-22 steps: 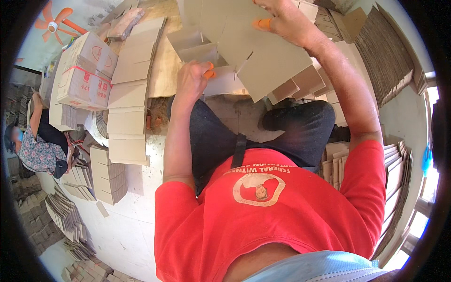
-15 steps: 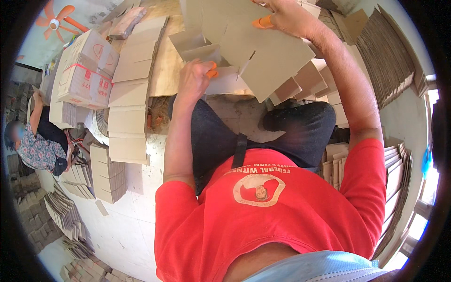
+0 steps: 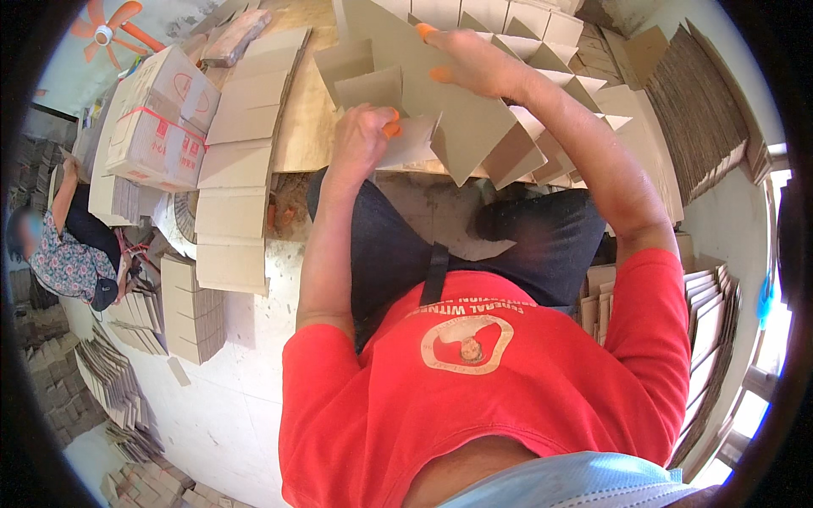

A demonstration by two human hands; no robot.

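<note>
My left hand (image 3: 366, 142) is closed at the left end of a slotted cardboard divider, pinching a low strip (image 3: 406, 142). Upright cross pieces (image 3: 370, 86) stand just beyond its fingers. Orange finger covers sit on fingertips of both hands. My right hand (image 3: 478, 63) grips the upper edge of a tall tilted cardboard panel (image 3: 461, 127), thumb on the near face; its other fingers are partly hidden. Behind and right of that panel, interlocked strips form an open grid of cells (image 3: 525, 42). Part of the grid is hidden by my right forearm.
A wooden table (image 3: 301, 127) carries the cardboard. Overlapping flat sheets (image 3: 241, 152) lie left, beside a taped carton (image 3: 161, 118). Stacked sheets (image 3: 699, 110) lean at right. An orange fan (image 3: 103, 35) stands far left; another person (image 3: 72, 254) sits below it.
My right hand has moved left and down along the tall panel. The panel has turned more upright, and the cells behind it have spread apart. My left hand has shifted slightly right.
</note>
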